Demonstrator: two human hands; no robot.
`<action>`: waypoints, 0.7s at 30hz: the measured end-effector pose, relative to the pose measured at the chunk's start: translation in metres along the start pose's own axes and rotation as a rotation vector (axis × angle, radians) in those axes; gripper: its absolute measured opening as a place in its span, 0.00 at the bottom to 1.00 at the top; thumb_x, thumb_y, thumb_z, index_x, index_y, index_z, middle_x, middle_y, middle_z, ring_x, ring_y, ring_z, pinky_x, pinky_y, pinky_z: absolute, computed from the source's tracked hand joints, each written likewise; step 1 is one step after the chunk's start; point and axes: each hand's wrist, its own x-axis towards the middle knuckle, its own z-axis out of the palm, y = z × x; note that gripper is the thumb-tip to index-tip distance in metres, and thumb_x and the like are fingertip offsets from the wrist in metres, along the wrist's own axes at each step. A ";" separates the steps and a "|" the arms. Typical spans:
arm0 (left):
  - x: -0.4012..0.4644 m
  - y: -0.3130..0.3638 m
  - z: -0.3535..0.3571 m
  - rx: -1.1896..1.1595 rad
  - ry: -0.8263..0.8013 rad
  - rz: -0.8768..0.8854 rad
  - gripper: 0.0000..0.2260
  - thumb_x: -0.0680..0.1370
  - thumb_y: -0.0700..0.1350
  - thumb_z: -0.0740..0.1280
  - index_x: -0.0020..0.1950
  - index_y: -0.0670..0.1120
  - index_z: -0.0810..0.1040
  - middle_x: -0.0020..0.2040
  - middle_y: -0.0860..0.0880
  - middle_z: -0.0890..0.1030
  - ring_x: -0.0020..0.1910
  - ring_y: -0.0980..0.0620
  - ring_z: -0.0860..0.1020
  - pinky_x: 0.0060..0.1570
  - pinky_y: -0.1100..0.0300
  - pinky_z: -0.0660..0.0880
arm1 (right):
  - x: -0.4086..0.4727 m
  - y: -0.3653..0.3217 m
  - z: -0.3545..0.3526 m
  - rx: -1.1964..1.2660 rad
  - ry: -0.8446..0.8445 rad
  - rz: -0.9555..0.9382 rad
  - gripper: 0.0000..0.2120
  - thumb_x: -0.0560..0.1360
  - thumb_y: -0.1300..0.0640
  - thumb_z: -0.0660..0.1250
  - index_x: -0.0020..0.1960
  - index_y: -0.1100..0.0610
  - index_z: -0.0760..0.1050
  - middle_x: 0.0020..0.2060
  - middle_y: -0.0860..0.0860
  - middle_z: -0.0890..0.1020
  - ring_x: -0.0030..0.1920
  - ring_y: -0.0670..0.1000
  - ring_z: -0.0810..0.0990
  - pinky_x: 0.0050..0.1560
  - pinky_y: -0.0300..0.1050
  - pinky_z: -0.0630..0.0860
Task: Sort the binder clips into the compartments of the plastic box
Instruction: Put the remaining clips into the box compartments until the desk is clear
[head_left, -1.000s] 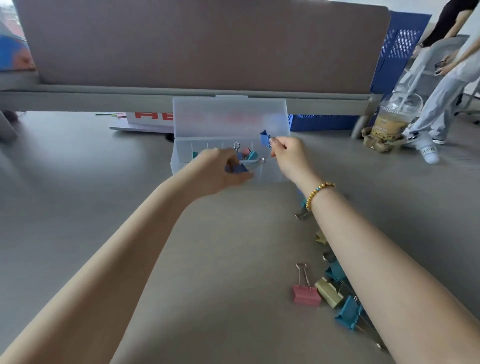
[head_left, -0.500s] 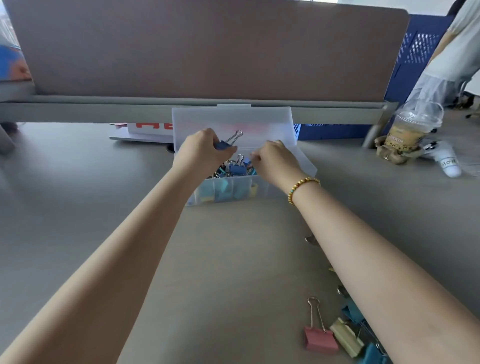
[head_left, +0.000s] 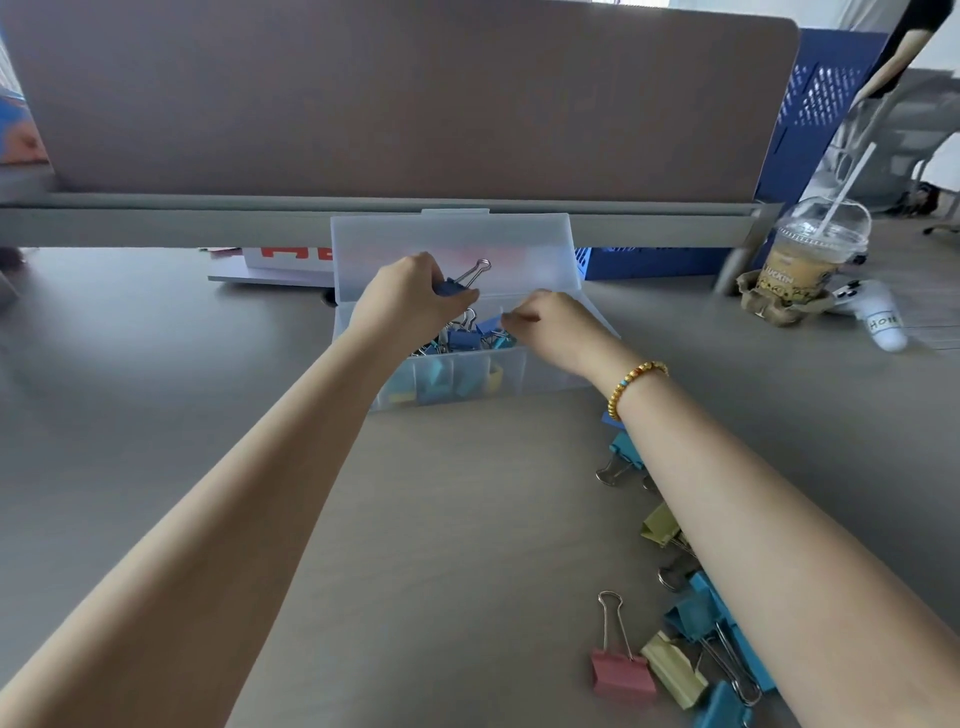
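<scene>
A translucent plastic box (head_left: 545, 374) with its lid (head_left: 524, 244) standing open sits at the middle of the table. Blue, teal and yellow binder clips lie in its compartments. My left hand (head_left: 410, 301) hovers over the box, shut on a dark blue binder clip (head_left: 457, 285) whose wire handles point up to the right. My right hand (head_left: 556, 327) is inside the box's right part, fingers pinched at a blue clip (head_left: 488, 326). Loose clips lie at the lower right: a pink one (head_left: 622, 675), yellow ones (head_left: 672, 667), teal ones (head_left: 698, 610).
A brown partition panel (head_left: 405, 98) on a grey rail closes off the table's far side. An iced drink cup with a straw (head_left: 810, 260) stands at the right, beside a white controller (head_left: 878, 317). A blue crate (head_left: 826, 98) is behind it.
The view has come closer to the box. My left hand has lifted a dark blue clip above the box, and my right hand has moved down into the box's right part.
</scene>
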 end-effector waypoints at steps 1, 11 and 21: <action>0.000 0.001 0.000 0.004 0.001 -0.003 0.18 0.74 0.55 0.67 0.50 0.40 0.76 0.42 0.46 0.77 0.39 0.46 0.72 0.30 0.61 0.63 | -0.001 0.000 0.000 0.011 -0.036 0.015 0.23 0.79 0.56 0.57 0.26 0.54 0.58 0.28 0.50 0.61 0.30 0.50 0.62 0.32 0.45 0.57; 0.002 0.018 0.010 0.010 -0.071 0.067 0.15 0.73 0.53 0.69 0.50 0.42 0.74 0.46 0.44 0.79 0.41 0.46 0.74 0.36 0.59 0.69 | -0.011 0.012 -0.020 0.481 0.167 0.163 0.18 0.81 0.48 0.53 0.56 0.59 0.76 0.43 0.48 0.82 0.42 0.46 0.76 0.45 0.40 0.72; -0.012 0.023 0.038 -0.342 -0.025 0.088 0.07 0.81 0.45 0.57 0.54 0.43 0.64 0.44 0.45 0.75 0.38 0.47 0.72 0.37 0.56 0.69 | 0.011 0.028 -0.018 0.237 0.415 0.176 0.09 0.80 0.54 0.58 0.52 0.59 0.73 0.44 0.53 0.81 0.41 0.52 0.79 0.37 0.43 0.74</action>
